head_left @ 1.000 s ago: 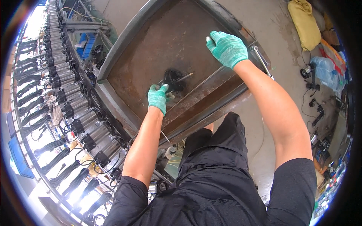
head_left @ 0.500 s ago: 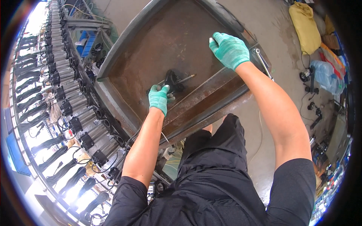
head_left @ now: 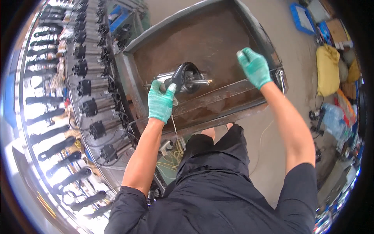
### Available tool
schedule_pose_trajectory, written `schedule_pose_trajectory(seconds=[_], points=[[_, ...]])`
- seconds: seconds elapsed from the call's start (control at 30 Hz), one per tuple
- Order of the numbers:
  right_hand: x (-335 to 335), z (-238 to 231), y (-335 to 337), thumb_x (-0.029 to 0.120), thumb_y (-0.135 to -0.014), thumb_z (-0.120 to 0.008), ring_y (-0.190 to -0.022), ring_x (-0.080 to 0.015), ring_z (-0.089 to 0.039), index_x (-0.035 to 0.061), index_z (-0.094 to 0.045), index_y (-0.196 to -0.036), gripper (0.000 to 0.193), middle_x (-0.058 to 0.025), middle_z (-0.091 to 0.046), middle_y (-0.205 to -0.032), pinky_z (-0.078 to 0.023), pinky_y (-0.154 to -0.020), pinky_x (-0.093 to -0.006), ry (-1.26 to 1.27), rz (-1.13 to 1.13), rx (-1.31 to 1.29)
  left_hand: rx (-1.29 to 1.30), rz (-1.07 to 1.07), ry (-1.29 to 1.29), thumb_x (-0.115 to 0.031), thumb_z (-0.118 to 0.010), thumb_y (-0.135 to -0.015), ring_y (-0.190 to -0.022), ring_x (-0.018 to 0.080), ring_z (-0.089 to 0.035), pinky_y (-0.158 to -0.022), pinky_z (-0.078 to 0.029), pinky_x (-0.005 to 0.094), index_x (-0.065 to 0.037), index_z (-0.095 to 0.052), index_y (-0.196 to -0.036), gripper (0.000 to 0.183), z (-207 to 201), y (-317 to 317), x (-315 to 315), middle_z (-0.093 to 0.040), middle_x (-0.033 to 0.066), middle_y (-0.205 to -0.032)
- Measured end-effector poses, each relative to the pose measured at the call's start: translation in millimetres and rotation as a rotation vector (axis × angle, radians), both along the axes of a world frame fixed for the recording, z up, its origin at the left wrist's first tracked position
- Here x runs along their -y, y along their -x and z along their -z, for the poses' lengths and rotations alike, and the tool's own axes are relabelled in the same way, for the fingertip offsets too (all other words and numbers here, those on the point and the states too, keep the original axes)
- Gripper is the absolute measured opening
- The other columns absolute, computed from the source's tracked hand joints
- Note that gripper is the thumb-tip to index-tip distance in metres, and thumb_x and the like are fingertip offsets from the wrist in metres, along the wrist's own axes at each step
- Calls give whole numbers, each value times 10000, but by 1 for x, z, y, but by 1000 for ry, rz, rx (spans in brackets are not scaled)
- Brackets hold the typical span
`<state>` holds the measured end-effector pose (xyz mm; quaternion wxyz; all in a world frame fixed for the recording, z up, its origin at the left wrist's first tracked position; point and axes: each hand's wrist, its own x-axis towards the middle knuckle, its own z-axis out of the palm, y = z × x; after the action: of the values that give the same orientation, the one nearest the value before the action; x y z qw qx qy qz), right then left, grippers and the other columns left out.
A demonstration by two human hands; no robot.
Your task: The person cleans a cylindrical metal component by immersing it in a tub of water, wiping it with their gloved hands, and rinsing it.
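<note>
My left hand (head_left: 160, 102), in a green glove, grips a black round part (head_left: 179, 76) by its left side, over the tray's near left. A silver rod with a brass-coloured tip (head_left: 202, 82) sticks out of the part to the right. Silver tubes (head_left: 165, 75) show behind my fingers; whether they join the part I cannot tell. Above the right side of the brown metal tray (head_left: 218, 35), my gloved right hand (head_left: 255, 68) is raised, apart from the black part. Its thumb and fingers are drawn together, and anything between them is too small to make out.
A silver wrench (head_left: 281, 78) lies on the tray's right rim. To the left runs a long rack (head_left: 87, 84) of black units with metal tubes and bundled black cords. A yellow sack (head_left: 328, 70), a clear plastic bag (head_left: 336, 121) and a blue crate (head_left: 302, 18) stand on the right.
The black part has been raised and turned, so its round face and tubes now show. My right hand has shifted slightly right. The whole view has swung.
</note>
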<state>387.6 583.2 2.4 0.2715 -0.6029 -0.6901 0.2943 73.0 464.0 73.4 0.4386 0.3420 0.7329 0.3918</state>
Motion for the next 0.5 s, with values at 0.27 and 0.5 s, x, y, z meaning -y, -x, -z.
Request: schedule_pose_trajectory(seconds=[0.27,0.5], points=[[98,-80,85,378,-1029,-549,-870,-456,-664,54,-645,-1118,350,-241,-699,-884,-510,-755,-498,216,-273,-121,-383,26,-101,-96,-785,-884,-599,75,-442,-492,-416,262,-89,-438,-834,351,-74,-29,51,-423,-28,-732],[119,-55,53,297,-1035,-582,-635,-91,-451,11,-659,-1030,296,-6,-525,-693,-404,-586,-306,558,-274,-339,-553,42,-136,-183,-841,-811,-572,262,-514,-578,-469,384,-45,-536,-808,335,-75,-87,84,-548,120,-650]])
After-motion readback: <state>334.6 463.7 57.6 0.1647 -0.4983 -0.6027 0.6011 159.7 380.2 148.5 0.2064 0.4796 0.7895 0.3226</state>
